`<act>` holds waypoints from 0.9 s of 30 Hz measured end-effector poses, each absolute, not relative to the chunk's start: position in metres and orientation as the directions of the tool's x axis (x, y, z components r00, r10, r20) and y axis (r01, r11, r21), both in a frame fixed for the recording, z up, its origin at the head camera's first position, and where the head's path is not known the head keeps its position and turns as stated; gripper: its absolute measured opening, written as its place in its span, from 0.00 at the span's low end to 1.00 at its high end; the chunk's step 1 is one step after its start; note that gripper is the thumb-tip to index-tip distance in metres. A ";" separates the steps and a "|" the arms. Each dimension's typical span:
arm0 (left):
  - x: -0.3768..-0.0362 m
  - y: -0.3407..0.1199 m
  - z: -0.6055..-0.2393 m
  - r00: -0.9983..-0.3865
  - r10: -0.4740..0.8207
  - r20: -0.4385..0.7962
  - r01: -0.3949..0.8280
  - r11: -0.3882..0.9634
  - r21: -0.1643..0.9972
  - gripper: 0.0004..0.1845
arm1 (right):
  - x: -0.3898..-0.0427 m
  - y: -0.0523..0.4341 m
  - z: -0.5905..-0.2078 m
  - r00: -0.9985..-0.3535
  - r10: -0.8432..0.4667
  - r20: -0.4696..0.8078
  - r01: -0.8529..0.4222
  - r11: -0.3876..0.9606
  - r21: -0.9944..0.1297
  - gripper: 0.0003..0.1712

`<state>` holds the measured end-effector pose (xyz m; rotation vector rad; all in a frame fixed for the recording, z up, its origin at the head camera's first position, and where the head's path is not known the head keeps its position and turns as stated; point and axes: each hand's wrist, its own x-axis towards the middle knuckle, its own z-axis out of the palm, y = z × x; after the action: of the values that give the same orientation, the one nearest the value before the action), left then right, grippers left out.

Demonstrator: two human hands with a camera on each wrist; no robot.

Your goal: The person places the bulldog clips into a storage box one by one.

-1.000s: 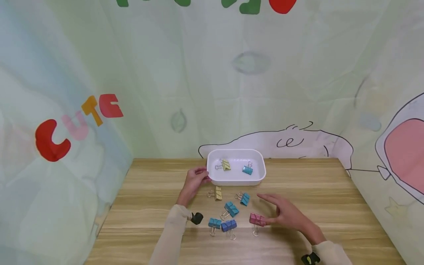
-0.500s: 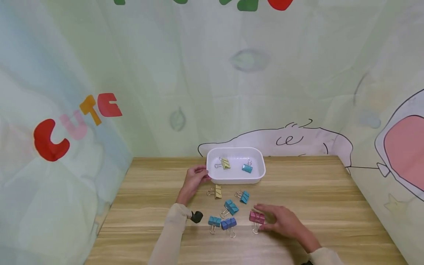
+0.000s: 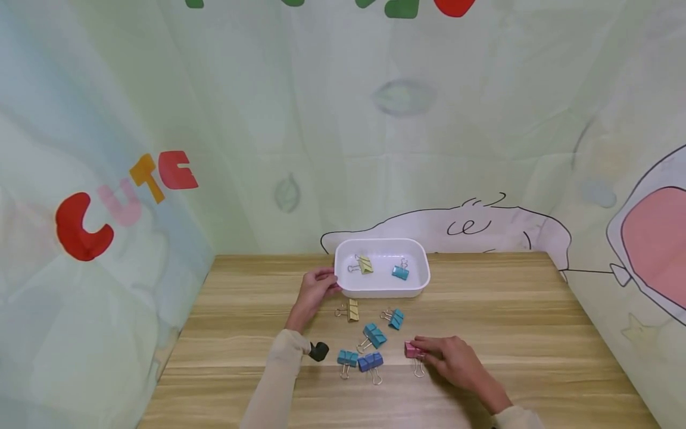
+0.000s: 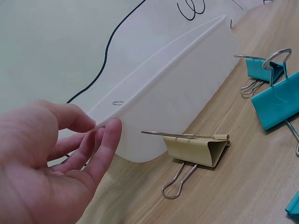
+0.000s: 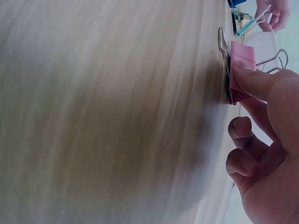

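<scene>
My right hand (image 3: 455,360) pinches a pink binder clip (image 5: 242,53) between thumb and forefinger, low over the table. The other fingers of that hand are curled beside it. My left hand (image 3: 313,293) grips the near left corner of a white plastic tray (image 3: 383,294), thumb at the rim and fingers against the wall. Inside the tray lie a yellow binder clip (image 3: 365,265) and a teal binder clip (image 3: 399,273). Just in front of it a tan binder clip (image 4: 191,150) lies on the table, close to my left fingers.
Between my arms lie more binder clips: a teal one (image 3: 396,319) near the tray, a larger teal one (image 3: 374,335), another teal one (image 3: 347,358) and a blue one (image 3: 370,361). The wooden table (image 3: 509,310) ends at a printed curtain (image 3: 332,149).
My right hand has closed its thumb and forefinger on the pink binder clip, which has shifted and turned slightly. My left hand has stayed at the tray.
</scene>
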<state>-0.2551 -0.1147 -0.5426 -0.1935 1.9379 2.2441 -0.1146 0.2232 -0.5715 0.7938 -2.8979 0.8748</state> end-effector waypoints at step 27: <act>-0.254 -0.114 -0.543 -0.977 0.044 -0.206 -0.210 -0.137 0.968 0.21 | -0.128 0.219 -0.558 -0.918 -0.317 0.238 -0.397 0.746 -0.534 0.16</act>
<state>-0.2543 -0.1142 -0.5426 -0.1905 1.9435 2.2404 -0.1275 0.2193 -0.5575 0.5771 -2.8110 0.9054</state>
